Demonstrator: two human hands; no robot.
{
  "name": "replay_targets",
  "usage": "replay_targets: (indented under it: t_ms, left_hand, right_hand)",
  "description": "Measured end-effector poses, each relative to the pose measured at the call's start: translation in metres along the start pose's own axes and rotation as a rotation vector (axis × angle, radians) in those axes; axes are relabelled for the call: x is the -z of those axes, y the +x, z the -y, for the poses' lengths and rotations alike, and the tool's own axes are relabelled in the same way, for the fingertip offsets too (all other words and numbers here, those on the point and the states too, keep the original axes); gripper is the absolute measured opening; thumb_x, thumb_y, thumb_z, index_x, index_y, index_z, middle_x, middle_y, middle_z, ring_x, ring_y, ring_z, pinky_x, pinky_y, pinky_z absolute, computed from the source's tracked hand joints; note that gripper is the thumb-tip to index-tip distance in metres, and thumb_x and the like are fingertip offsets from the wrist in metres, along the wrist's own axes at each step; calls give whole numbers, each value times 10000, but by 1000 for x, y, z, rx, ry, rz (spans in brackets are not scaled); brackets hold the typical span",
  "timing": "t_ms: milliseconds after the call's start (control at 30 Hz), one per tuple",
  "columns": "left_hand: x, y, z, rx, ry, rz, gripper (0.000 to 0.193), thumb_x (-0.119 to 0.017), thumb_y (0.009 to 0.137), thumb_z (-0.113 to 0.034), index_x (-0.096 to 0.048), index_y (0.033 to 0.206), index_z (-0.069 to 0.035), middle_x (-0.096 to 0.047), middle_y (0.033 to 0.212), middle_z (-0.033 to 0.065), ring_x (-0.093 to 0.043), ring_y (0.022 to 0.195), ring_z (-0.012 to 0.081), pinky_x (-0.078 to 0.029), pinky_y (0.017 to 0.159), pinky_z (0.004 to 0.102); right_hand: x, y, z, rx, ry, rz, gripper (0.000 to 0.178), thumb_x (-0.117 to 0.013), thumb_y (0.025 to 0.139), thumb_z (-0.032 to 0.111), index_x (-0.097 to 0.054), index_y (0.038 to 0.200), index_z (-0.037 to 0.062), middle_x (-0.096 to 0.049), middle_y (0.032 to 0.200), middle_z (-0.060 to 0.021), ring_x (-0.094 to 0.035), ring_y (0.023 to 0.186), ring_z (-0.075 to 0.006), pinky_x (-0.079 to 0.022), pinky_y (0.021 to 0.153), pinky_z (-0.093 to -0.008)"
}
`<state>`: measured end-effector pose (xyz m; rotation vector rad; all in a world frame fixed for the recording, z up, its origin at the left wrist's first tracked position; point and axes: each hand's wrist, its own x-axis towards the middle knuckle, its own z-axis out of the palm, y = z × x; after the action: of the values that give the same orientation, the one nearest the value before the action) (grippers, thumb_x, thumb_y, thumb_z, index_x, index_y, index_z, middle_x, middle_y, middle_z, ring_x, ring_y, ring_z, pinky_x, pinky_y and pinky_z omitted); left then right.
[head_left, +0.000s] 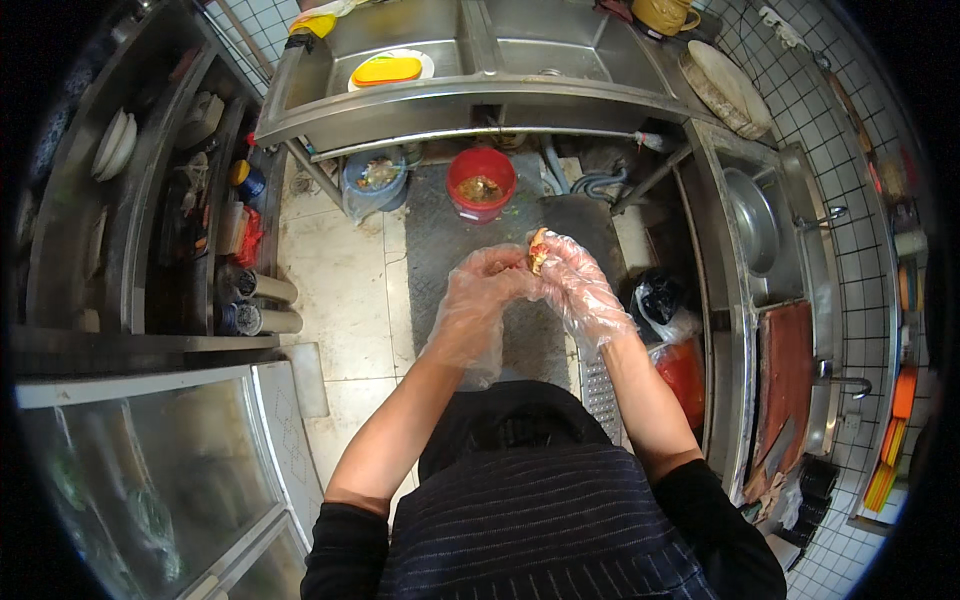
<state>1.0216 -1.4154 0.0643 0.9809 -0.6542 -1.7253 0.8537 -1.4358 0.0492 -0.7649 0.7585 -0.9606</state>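
Clear, loose plastic gloves cover both of my hands, which meet in front of me above the dark floor mat (430, 230). Between the thumb and fingers of my right hand (582, 282) is a small, lumpy piece of food, red and pale yellow (538, 252); its exact kind is not plain. My left hand (485, 285) is closed beside it, with curled fingertips close to the piece. Whatever those left fingers may hold is hidden by the crumpled glove. Beyond the hands, a red bucket (481, 208) stands on the mat with brownish scraps and liquid inside.
A bagged blue bin (374, 207) sits left of the bucket, under the steel double sink (400, 112). Steel shelving (140, 300) and a glass-door cabinet (150, 480) flank my left. A counter with a steel basin (745, 220) and a reddish board (783, 375) runs along my right.
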Motion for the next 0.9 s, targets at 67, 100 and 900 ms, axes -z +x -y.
replay_targets:
  t_ms: [67,100,900]
  left_hand:
    - [8,26,5,19,-30,7,353,-696,743,-27,-563,1065,27,-639,878,87,-620,751,165,-504,730,269]
    - [9,38,2,26,-32,7,343,-698,740,-21,-570,1054,23,-639,879,86,-621,750,165,-504,728,269]
    - [94,231,-110,219,-95,109,270,-687,817,-77,-586,1031,52,-619,977,92,-609,863,131,-511,762,217]
  right_hand:
    - [9,19,-1,-19,22,-35,347,-590,883,75,-481,1209,23,-580,1113,-89,-603,994,-194,-522,849,-312]
    - [11,26,1,-26,30,-62,348,-590,883,75,-481,1209,24,-581,1114,-87,-602,995,-194,-520,854,-314]
    - [-40,224,-8,347,-633,-581,206,-565,885,-32,-537,1085,8,-574,1072,-51,-544,969,-101,-456,862,-262]
